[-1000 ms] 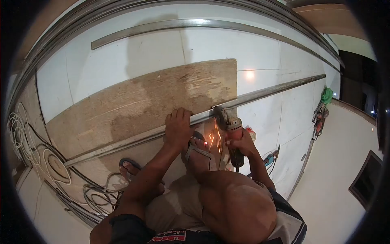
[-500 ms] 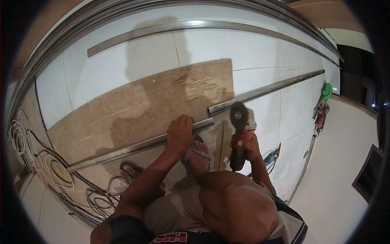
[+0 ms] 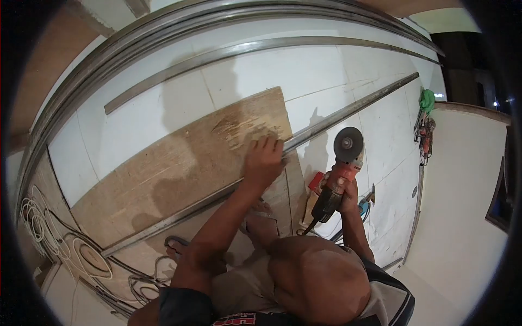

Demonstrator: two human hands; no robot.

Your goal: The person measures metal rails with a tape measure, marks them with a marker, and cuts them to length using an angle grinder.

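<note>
My left hand [image 3: 265,163] is closed over the long metal tubing near where two lengths meet; its fingers hide the ends. The nearer metal tube [image 3: 174,218] runs from there to the lower left, along a brown plywood sheet [image 3: 179,146]. The farther metal tube [image 3: 356,113] stretches to the upper right over white floor panels. In my right hand [image 3: 348,196] is an angle grinder [image 3: 345,169], held by its body and raised right of the tubing. Its dark disc [image 3: 348,142] points up and away from the metal.
Coiled cables [image 3: 89,258] lie at the left. A long metal bar [image 3: 228,51] and a bundle of tubes [image 3: 179,27] stretch across the far side. A red object [image 3: 316,181] sits beside the grinder; a second power tool [image 3: 427,138] with green material [image 3: 427,100] lies at the right.
My left hand has slid right and away along the tubing, covering the gap between the two lengths. The grinder has swung right, away from the tubes, and the view has turned slightly.
</note>
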